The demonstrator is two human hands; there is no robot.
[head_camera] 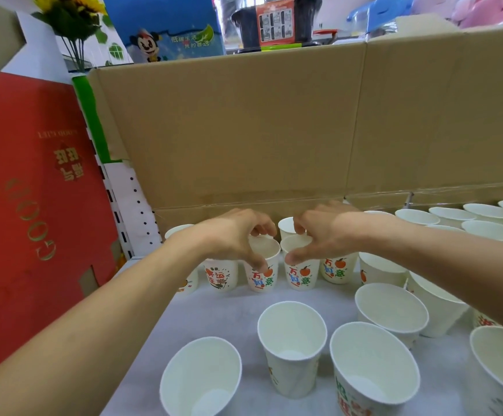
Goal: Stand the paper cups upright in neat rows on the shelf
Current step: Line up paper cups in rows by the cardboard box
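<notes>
Pinching 2 upright printed paper cups by their rims, left hand [238,235] fingers on left cup [261,267], right hand [319,232] fingers on right cup [300,267], nudging them side by side, likely to even the back row on shelf [214,313].

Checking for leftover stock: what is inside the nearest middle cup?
The nearest middle cup shows only white inner wall and a bare white bottom; nothing lies in it. The near inner wall below its rim is hidden from view.
</notes>
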